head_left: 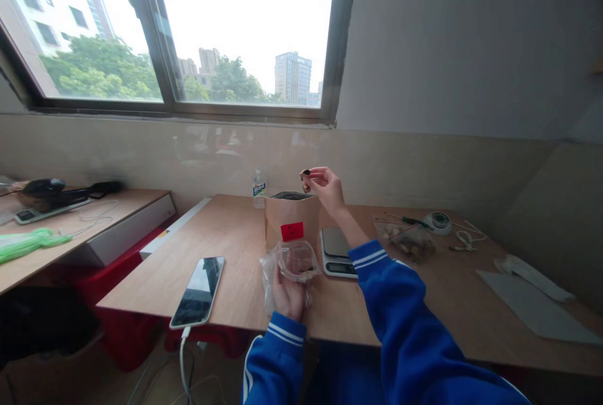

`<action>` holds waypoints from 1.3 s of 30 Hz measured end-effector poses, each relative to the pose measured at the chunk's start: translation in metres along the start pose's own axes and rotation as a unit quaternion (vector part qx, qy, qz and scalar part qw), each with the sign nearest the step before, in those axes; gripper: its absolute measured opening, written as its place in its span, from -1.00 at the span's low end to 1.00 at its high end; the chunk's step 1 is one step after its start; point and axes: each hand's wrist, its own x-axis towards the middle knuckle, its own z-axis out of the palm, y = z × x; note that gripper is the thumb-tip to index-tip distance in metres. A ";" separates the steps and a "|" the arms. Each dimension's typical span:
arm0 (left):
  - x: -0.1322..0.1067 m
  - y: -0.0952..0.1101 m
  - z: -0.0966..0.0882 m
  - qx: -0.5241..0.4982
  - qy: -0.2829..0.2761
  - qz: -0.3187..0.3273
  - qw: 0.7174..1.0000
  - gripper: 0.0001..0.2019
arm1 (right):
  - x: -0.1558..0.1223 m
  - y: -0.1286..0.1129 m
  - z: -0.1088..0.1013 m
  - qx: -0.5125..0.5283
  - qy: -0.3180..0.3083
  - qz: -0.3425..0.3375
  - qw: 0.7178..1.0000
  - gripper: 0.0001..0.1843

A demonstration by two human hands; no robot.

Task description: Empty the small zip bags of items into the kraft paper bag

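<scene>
My right hand (330, 191) is raised over a brown paper bag (276, 215), its fingertips pinching a small brown piece (306, 187) with a dark part. The paper bag stands upright with its top open and a red label (292, 231) on its front. Just in front of it, my left hand (289, 295) holds a clear plastic container (296, 262) from below. Some small brownish bits seem to lie inside the container. Crinkled clear plastic film (267, 279) hangs beside that hand. A kitchen scale (336, 243) sits right of the bag, partly behind my right forearm.
A phone (198, 292) on a charging cable lies at the front left. Behind the paper bag stands a plastic bottle (259, 189). To the right are a clear bag of brown pieces (412, 238), a white dome-shaped device (439, 221) and a grey sheet (532, 304).
</scene>
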 end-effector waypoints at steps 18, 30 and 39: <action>-0.004 0.002 0.007 -0.027 0.049 -0.012 0.998 -0.65 | -0.022 0.002 -0.002 -0.169 0.008 -0.057 0.984 -0.60; -0.002 0.002 0.002 -0.023 0.029 -0.012 0.999 -0.65 | -0.034 0.009 -0.014 -0.326 0.009 -0.118 0.938 -0.72; -0.003 0.001 -0.001 -0.006 0.006 0.000 1.000 -0.65 | -0.076 -0.025 -0.012 -0.110 -0.475 0.159 0.859 -0.74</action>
